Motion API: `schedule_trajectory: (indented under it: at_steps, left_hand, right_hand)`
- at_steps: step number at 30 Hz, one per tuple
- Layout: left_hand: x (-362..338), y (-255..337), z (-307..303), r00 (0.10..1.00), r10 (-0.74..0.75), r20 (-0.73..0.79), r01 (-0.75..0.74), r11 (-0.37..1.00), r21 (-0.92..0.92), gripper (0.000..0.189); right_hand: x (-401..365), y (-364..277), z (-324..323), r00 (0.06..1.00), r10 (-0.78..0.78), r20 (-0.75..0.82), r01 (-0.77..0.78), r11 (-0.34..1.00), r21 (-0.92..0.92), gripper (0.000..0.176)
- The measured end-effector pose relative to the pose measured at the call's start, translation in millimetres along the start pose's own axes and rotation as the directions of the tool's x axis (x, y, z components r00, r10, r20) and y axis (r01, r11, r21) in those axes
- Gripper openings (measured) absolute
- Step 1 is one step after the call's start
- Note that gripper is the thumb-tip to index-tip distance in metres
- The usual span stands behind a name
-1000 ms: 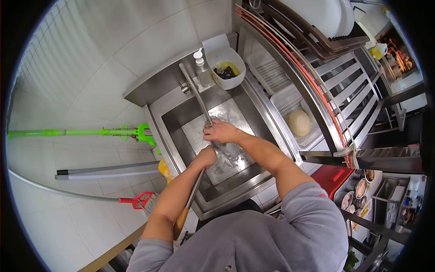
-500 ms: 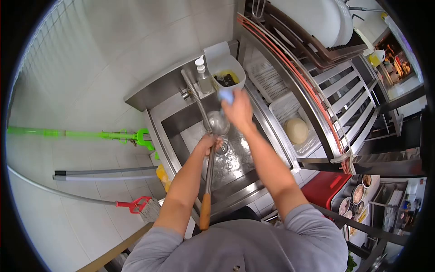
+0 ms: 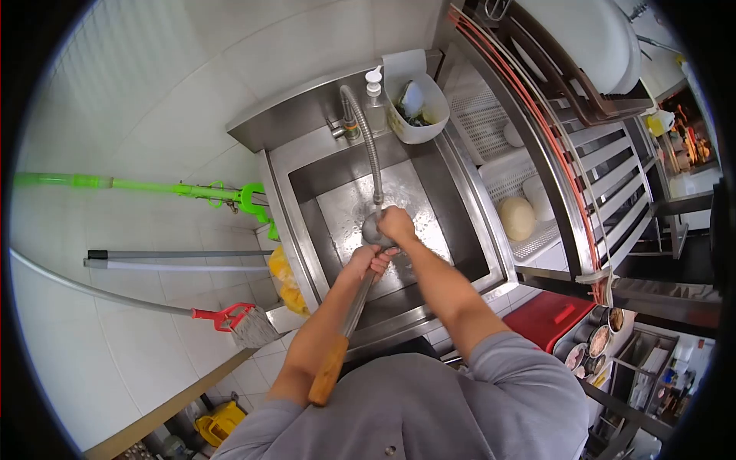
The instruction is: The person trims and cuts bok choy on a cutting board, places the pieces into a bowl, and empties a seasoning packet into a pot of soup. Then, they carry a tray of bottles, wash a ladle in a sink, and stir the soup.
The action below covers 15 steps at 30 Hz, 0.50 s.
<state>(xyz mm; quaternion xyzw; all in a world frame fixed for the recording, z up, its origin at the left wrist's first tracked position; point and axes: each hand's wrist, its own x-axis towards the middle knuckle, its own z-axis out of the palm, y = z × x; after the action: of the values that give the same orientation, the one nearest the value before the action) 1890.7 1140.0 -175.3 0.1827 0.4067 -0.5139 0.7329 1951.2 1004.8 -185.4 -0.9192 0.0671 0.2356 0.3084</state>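
A long ladle [image 3: 356,308] with a wooden handle lies slanted over the sink [image 3: 307,222], its handle end close to my grey shirt. My left hand [image 3: 368,262] is closed around the metal shaft just below the bowl. At the round bowl, my right hand [image 3: 396,225] is closed against the rim, its fingertips partly hidden. Right above the bowl ends the flexible metal faucet [image 3: 372,153]. A pale blue sponge [image 3: 412,97] rests in the white plastic container [image 3: 424,132] at the sink's back right corner.
Beside the container stands a pump bottle [image 3: 373,83]. To the right are perforated white baskets [image 3: 529,244], one with a round pale item [image 3: 517,218], and a metal rack [image 3: 571,222]. A green mop handle [image 3: 146,185] and a red-headed mop [image 3: 230,316] lean at left.
My right hand has left the sponge in the white container and come down to the ladle's bowl. The ladle's handle has swung left, and the camera view has shifted.
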Motion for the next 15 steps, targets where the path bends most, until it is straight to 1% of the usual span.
schedule_trajectory:
  at_steps: [1,2,3,4,5,6,7,8,9,10,11,12,13,14,15]
  left_hand:
    - [1.2,-2.4,2.6,0.999,0.022,-0.043,-0.02,0.999,0.046,0.035]
    - [-0.9,-1.7,2.5,0.999,0.02,-0.047,-0.018,0.999,0.046,0.035]
    - [-1.4,-0.5,0.4,0.993,0.097,-0.071,-0.087,0.987,0.134,0.035]
    - [-1.6,-0.7,-3.3,0.981,0.175,-0.086,-0.153,0.964,0.219,0.036]
    - [-5.0,1.3,-8.1,0.98,0.165,-0.113,-0.145,0.975,0.168,0.034]
    - [-11.2,0.1,-6.4,0.979,0.169,-0.113,-0.148,0.974,0.174,0.034]
    - [-17.4,-3.8,-5.3,0.979,0.163,-0.126,-0.14,0.974,0.176,0.036]
    - [-22.1,-6.3,-3.0,0.978,0.156,-0.139,-0.13,0.976,0.177,0.038]
    - [-21.1,-4.9,-2.3,0.978,0.155,-0.137,-0.129,0.975,0.183,0.038]
    - [-19.7,-3.0,-1.1,0.979,0.164,-0.117,-0.138,0.969,0.203,0.037]
    - [-19.2,-0.5,-1.0,0.98,0.173,-0.099,-0.148,0.963,0.224,0.035]
    - [-20.3,0.7,-3.4,0.98,0.174,-0.099,-0.148,0.962,0.228,0.035]
    - [-22.3,1.0,-7.4,0.979,0.17,-0.11,-0.138,0.959,0.249,0.037]
    - [-23.1,2.0,-10.2,0.979,0.165,-0.122,-0.126,0.954,0.272,0.039]
    - [-18.0,5.2,-13.5,0.979,0.161,-0.124,-0.121,0.952,0.279,0.039]
  right_hand:
    - [-1.7,-5.2,11.9,0.994,0.072,-0.088,-0.069,0.997,0.037,0.028]
    - [-1.9,-11.0,22.5,0.974,0.149,-0.173,-0.136,0.987,0.082,0.03]
    - [8.2,-12.2,33.9,0.992,0.122,-0.027,-0.123,0.992,-0.023,0.032]
    - [22.0,0.5,33.1,0.842,-0.397,0.366,0.309,0.91,0.275,0.034]
    - [32.8,9.3,35.8,0.848,-0.244,0.47,0.244,0.968,0.061,0.035]
    - [34.4,6.1,29.6,0.844,-0.072,0.531,0.185,0.969,-0.162,0.037]
    - [30.2,1.6,30.1,0.847,-0.074,0.526,0.184,0.97,-0.159,0.037]
    - [21.8,-3.5,35.1,0.982,0.0,0.189,-0.004,1.0,0.025,0.036]
    - [16.8,-5.1,38.2,0.976,0.158,-0.147,-0.115,0.958,0.261,0.035]
    - [14.6,-4.0,36.8,0.976,0.158,-0.152,-0.115,0.958,0.263,0.035]
    - [13.1,-3.2,35.4,0.992,0.06,0.109,-0.102,0.895,0.435,0.037]
    - [14.0,0.6,35.7,0.936,-0.091,0.34,-0.136,0.798,0.587,0.04]
    - [26.2,5.6,29.0,0.891,-0.027,0.452,-0.158,0.918,0.365,0.047]
    - [35.3,9.3,25.8,0.892,-0.027,0.45,-0.159,0.916,0.369,0.047]
    - [27.6,-1.3,4.1,0.955,-0.037,0.294,-0.021,0.982,0.189,0.046]
